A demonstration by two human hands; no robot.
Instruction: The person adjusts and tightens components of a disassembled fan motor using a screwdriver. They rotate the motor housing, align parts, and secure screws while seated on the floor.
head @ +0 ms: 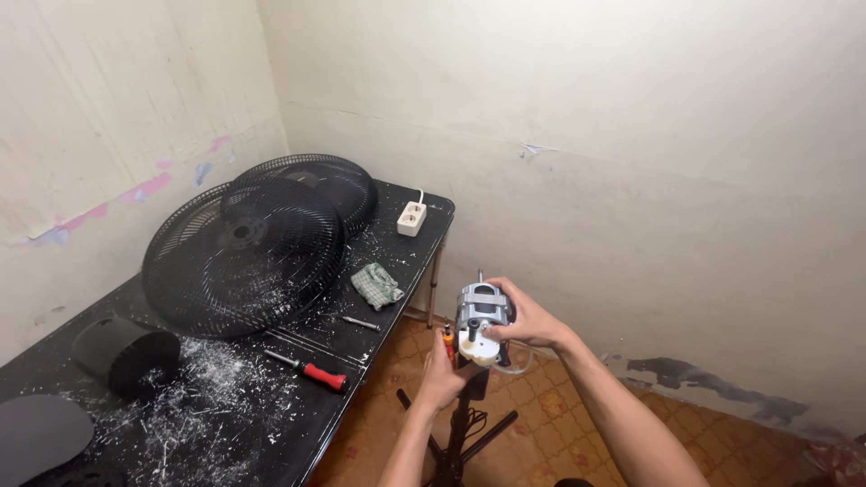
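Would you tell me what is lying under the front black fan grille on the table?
The front fan grille rests on the black table, overlapping a second grille behind it. Through its mesh only dark tabletop shows; anything smaller beneath cannot be made out.

Worktop (397,261) edge close left of fan motor (481,316); red-handled screwdriver (311,368) and cloth (376,285) near that edge. Wall close behind. Open air right of right hand (528,320), above tiled floor (559,424).
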